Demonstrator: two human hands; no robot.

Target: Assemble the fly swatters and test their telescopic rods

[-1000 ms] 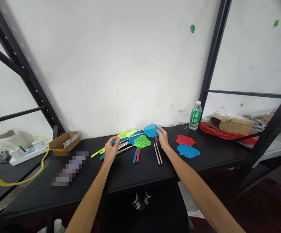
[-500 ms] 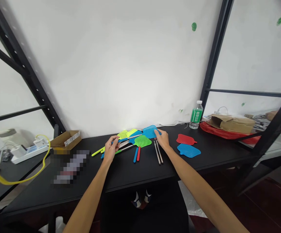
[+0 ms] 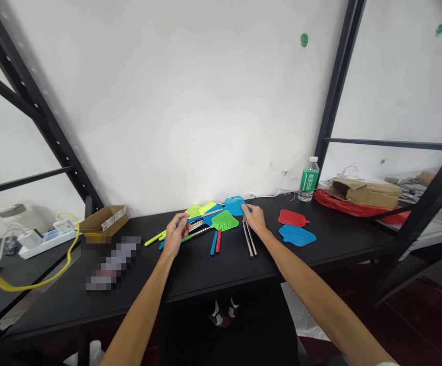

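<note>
OK, left to right. Yellow cable (image 3: pixel 69 254) loops beside a white power strip (image 3: pixel 49 245) with plugs in it. Open cardboard box (image 3: pixel 104 219) sits near the back edge of the black table (image 3: pixel 198 277); a pixelated patch in front of it, can't read what's under it.

Next, the swatter pile: yellow handles (image 3: pixel 154 238) point left, yellow mesh heads (image 3: pixel 193 211) lie at the back, green swatter head (image 3: pixel 224 221) on top at the front, over a blue one. More metal shafts and handles run under the left hand.

Left hand (image 3: pixel 176 233) is above the pile, pinching a blue grip (image 3: pixel 195 220) between thumb and fingers. Slim metal shaft (image 3: pixel 213 213) runs out of it to the right, angled slightly up. Its tip is right by the held blue head (image 3: pixel 234 205); can't tell if the two touch or are joined.

Loose blue handle (image 3: pixel 213 243) and red handle (image 3: pixel 218 241) lie side by side in front of the green head.

Right hand (image 3: pixel 256 219) has thumb and fingers closed on the right end of the held blue head. Two bare metal rods (image 3: pixel 249 239) lie just beside that hand, roughly parallel.

Further right: red mesh head (image 3: pixel 293 218) behind a flat blue head (image 3: pixel 297 236), both on the table. Green-labelled water bottle (image 3: pixel 308 180) stands upright by the rack post. Torn cardboard box (image 3: pixel 367 194) rests on red plastic (image 3: pixel 333 204). Another person's hand (image 3: pixel 427 178) shows at far right.
</note>
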